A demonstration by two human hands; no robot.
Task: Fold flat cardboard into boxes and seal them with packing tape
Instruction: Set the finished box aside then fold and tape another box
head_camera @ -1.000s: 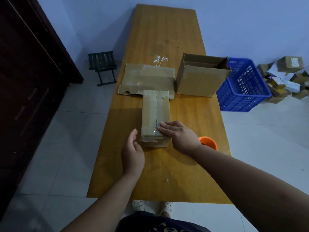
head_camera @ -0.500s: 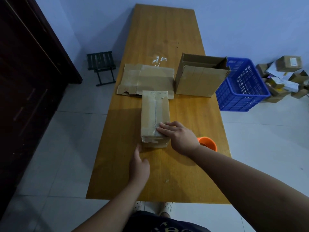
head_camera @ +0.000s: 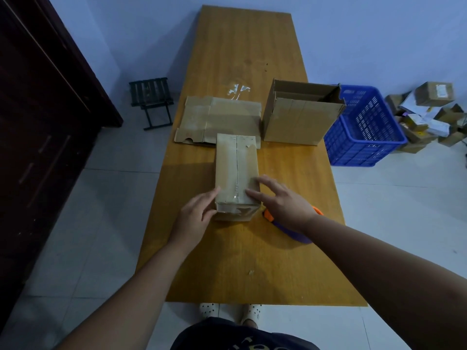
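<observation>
Taped box (head_camera: 236, 170) lies lengthwise mid-table (head_camera: 240, 274), nearer the front edge. Left hand (head_camera: 194, 218) presses straight fingers against its near left corner. Right hand (head_camera: 283, 203) rests spread, relaxed fingers on top. Tape dispenser (head_camera: 289, 230) lies under the right wrist.

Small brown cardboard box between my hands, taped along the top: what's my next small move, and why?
Probably smooth the clear tape end down onto the near face of the small brown cardboard box: it looks wrinkled there. The left hand touches the near left corner, and the right hand rests flat on top to steady it.
</observation>
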